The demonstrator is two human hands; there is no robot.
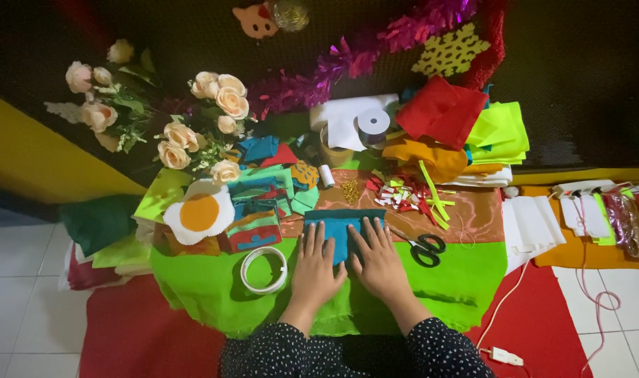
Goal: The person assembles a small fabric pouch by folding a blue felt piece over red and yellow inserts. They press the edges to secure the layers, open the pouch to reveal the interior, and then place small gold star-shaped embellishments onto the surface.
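While your left hand [314, 269] and right hand [379, 260] lie flat, fingers open, gripping nothing, both press the teal felt piece [339, 225] on the green cloth [214, 287]. You seem to be smoothing it; next likely calls for the scissors [423, 247] just right of the felt.

Teal felt piece [339, 225] under both our hands

We see a flat piece of teal-blue felt, roughly rectangular, lying spread on the lime-green felt cloth [214, 290]. Its top edge runs straight and level near the cloth's upper border. Our left hand [315, 269] presses on its lower left part, our right hand [377, 259] on its lower right, fingers flat and spread, so the felt's lower edge is hidden and only a strip shows between them.
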